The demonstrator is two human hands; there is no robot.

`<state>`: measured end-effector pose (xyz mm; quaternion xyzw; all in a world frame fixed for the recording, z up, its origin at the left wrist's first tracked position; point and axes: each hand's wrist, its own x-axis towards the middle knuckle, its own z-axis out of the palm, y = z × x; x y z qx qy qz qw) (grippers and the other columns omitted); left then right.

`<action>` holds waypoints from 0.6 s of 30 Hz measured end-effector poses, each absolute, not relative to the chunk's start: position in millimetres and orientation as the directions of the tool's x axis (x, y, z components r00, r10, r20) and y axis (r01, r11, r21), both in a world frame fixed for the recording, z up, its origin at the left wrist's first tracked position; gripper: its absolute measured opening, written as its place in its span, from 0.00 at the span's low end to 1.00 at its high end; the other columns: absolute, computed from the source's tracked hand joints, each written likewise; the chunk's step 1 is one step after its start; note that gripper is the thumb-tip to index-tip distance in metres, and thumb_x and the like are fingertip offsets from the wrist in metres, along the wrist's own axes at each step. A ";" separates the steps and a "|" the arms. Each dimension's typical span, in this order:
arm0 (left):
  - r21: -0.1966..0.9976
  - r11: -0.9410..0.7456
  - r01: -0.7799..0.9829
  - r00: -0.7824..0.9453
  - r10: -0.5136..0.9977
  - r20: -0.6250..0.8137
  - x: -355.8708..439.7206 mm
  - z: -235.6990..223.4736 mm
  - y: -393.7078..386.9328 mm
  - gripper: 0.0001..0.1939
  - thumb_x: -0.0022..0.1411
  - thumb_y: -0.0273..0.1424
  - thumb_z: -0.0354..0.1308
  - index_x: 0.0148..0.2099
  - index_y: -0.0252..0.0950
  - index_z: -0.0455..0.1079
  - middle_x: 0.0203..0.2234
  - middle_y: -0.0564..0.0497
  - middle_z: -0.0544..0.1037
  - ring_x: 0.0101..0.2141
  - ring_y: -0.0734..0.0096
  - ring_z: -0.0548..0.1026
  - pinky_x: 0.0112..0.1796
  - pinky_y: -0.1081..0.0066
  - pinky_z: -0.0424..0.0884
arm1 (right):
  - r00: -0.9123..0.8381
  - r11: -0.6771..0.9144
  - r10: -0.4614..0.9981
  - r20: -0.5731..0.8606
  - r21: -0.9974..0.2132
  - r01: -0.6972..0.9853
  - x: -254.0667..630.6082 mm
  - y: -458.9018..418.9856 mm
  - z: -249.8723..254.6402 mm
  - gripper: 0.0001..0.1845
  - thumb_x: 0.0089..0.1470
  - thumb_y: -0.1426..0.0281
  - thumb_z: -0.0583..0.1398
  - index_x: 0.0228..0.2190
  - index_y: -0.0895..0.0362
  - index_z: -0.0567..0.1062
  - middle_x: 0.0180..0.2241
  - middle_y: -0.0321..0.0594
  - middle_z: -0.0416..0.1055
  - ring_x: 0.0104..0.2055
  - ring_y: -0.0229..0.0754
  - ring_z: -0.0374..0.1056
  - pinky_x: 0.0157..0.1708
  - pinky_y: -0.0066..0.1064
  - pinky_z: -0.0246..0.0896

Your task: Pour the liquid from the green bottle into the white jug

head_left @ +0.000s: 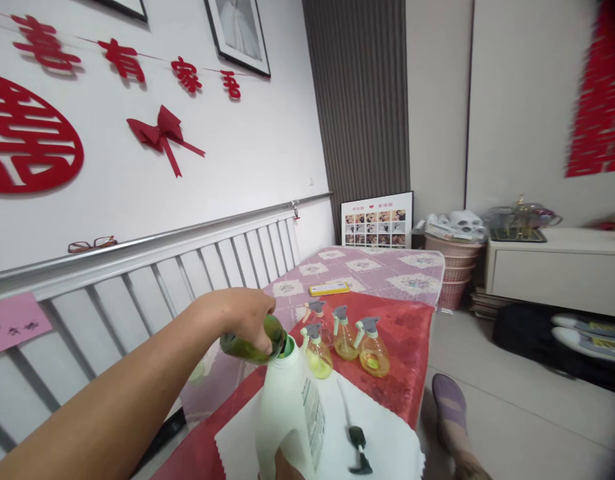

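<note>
My left hand [252, 317] reaches in from the left, its fingers wrapped round a green see-through bottle [245, 348]. The bottle lies nearly on its side, its neck at the open mouth of a pale green-white jug [282, 393] with a printed label. Only a small piece of my right hand [286, 469] shows at the bottom, in the jug's handle opening; its fingers are mostly hidden. A dark pump top [358, 447] with a clear tube lies on the white mat [387, 427]. Several spray bottles with grey heads and yellowish liquid, including a spray bottle [373, 353], stand behind the jug.
A red cloth [412, 333] and a purple patterned tablecloth [330, 268] cover the table, with a yellow-edged flat box [329, 289] on it. A white railing [187, 267] runs along the left. Stacked pink baskets [452, 280] and a white cabinet [552, 267] stand right.
</note>
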<state>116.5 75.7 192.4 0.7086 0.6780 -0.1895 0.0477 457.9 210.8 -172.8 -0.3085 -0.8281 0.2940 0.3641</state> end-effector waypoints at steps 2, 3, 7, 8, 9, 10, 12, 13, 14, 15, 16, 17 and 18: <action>-0.088 -0.094 0.992 0.068 0.965 -0.253 100.4 184.0 63.5 0.31 0.41 0.49 0.60 0.49 0.43 0.68 0.41 0.48 0.79 0.36 0.58 0.76 0.32 0.65 0.69 | -0.561 0.597 0.751 0.349 -0.722 0.350 445.3 202.1 -168.9 0.27 0.53 0.43 0.43 0.51 0.26 0.67 0.46 0.36 0.79 0.57 0.65 0.67 0.35 0.52 0.71; -0.036 -0.091 0.995 0.081 0.974 -0.214 93.0 179.5 56.9 0.31 0.42 0.49 0.60 0.49 0.44 0.68 0.42 0.49 0.78 0.37 0.59 0.76 0.33 0.65 0.70 | -0.572 0.580 0.759 0.312 -0.723 0.375 438.1 198.0 -166.8 0.26 0.53 0.43 0.46 0.52 0.27 0.67 0.44 0.36 0.80 0.55 0.66 0.68 0.34 0.52 0.71; 0.219 -0.063 0.974 0.081 0.994 -0.076 67.1 156.8 26.4 0.28 0.45 0.44 0.61 0.50 0.46 0.67 0.46 0.50 0.75 0.43 0.60 0.74 0.42 0.64 0.71 | -0.620 0.550 0.757 0.205 -0.713 0.435 414.9 182.5 -154.4 0.28 0.49 0.47 0.56 0.53 0.31 0.66 0.39 0.35 0.80 0.51 0.64 0.72 0.32 0.50 0.73; 0.310 -0.049 0.950 0.062 0.997 -0.034 60.4 148.2 18.5 0.29 0.46 0.43 0.62 0.52 0.47 0.66 0.48 0.50 0.75 0.46 0.59 0.74 0.45 0.64 0.70 | -0.632 0.549 0.752 0.188 -0.709 0.443 411.6 178.2 -149.6 0.29 0.49 0.48 0.57 0.54 0.33 0.66 0.39 0.36 0.80 0.50 0.63 0.73 0.33 0.49 0.73; 0.414 -0.020 0.910 0.013 1.000 0.021 53.3 137.5 10.9 0.31 0.45 0.41 0.63 0.54 0.47 0.65 0.50 0.51 0.74 0.48 0.58 0.73 0.47 0.63 0.70 | -0.644 0.553 0.745 0.176 -0.703 0.447 408.4 173.4 -144.1 0.29 0.49 0.49 0.57 0.54 0.36 0.67 0.39 0.37 0.80 0.50 0.62 0.73 0.35 0.49 0.73; 0.538 -0.003 0.843 -0.023 0.999 0.042 45.8 124.6 4.0 0.33 0.46 0.38 0.62 0.56 0.48 0.63 0.52 0.51 0.73 0.49 0.58 0.73 0.49 0.63 0.70 | -0.654 0.555 0.738 0.166 -0.701 0.448 404.4 167.8 -138.0 0.28 0.51 0.49 0.56 0.54 0.38 0.67 0.39 0.39 0.79 0.49 0.61 0.74 0.37 0.48 0.72; 0.760 -0.021 0.650 -0.105 0.988 0.117 30.6 91.9 -8.0 0.35 0.47 0.37 0.62 0.59 0.46 0.60 0.55 0.50 0.73 0.51 0.56 0.73 0.51 0.61 0.70 | -0.666 0.535 0.733 0.135 -0.719 0.443 390.4 153.8 -125.0 0.27 0.52 0.50 0.55 0.53 0.41 0.69 0.41 0.41 0.79 0.50 0.61 0.73 0.41 0.49 0.71; 0.856 -0.070 0.513 -0.134 0.978 0.161 23.3 72.7 -13.1 0.36 0.46 0.40 0.64 0.59 0.44 0.60 0.56 0.47 0.73 0.53 0.53 0.72 0.52 0.60 0.70 | -0.670 0.512 0.734 0.111 -0.739 0.438 379.3 145.2 -119.2 0.26 0.52 0.51 0.56 0.52 0.40 0.70 0.41 0.42 0.79 0.51 0.61 0.72 0.43 0.50 0.71; 0.924 -0.124 0.362 -0.175 0.965 0.197 16.6 52.3 -18.0 0.40 0.45 0.45 0.65 0.60 0.42 0.59 0.58 0.45 0.71 0.56 0.50 0.70 0.55 0.59 0.69 | -0.669 0.472 0.740 0.075 -0.767 0.436 365.6 135.5 -114.5 0.25 0.51 0.51 0.58 0.51 0.39 0.71 0.41 0.42 0.79 0.52 0.62 0.72 0.44 0.50 0.70; 0.959 -0.171 0.224 -0.248 0.942 0.226 10.6 31.4 -23.1 0.43 0.43 0.50 0.65 0.60 0.41 0.58 0.59 0.44 0.71 0.58 0.48 0.68 0.57 0.58 0.67 | -0.673 0.427 0.739 0.029 -0.793 0.435 350.0 125.0 -111.3 0.25 0.49 0.51 0.60 0.50 0.38 0.72 0.41 0.41 0.80 0.52 0.63 0.71 0.45 0.52 0.70; 0.972 -0.214 0.098 -0.353 0.905 0.235 5.0 10.8 -28.6 0.46 0.43 0.53 0.65 0.61 0.42 0.58 0.60 0.44 0.70 0.61 0.47 0.65 0.58 0.58 0.66 | -0.689 0.422 0.725 0.009 -0.797 0.433 333.6 113.9 -109.9 0.25 0.47 0.52 0.61 0.49 0.37 0.73 0.41 0.39 0.80 0.52 0.63 0.71 0.44 0.51 0.70; 0.975 -0.221 -0.031 -0.453 0.872 0.184 -0.1 -8.9 -34.9 0.46 0.43 0.54 0.65 0.62 0.44 0.57 0.60 0.47 0.70 0.62 0.49 0.64 0.59 0.59 0.66 | -0.698 0.417 0.716 -0.003 -0.800 0.431 317.5 102.7 -110.1 0.24 0.47 0.53 0.62 0.48 0.37 0.73 0.41 0.38 0.80 0.52 0.62 0.71 0.44 0.49 0.71; 0.958 -0.237 -0.159 -0.512 0.850 0.125 -5.1 -27.1 -41.9 0.46 0.45 0.55 0.63 0.63 0.47 0.55 0.59 0.50 0.71 0.62 0.50 0.64 0.59 0.58 0.67 | -0.708 0.412 0.706 -0.020 -0.802 0.433 302.7 92.2 -111.4 0.24 0.47 0.54 0.63 0.48 0.36 0.74 0.41 0.37 0.80 0.52 0.61 0.71 0.43 0.47 0.71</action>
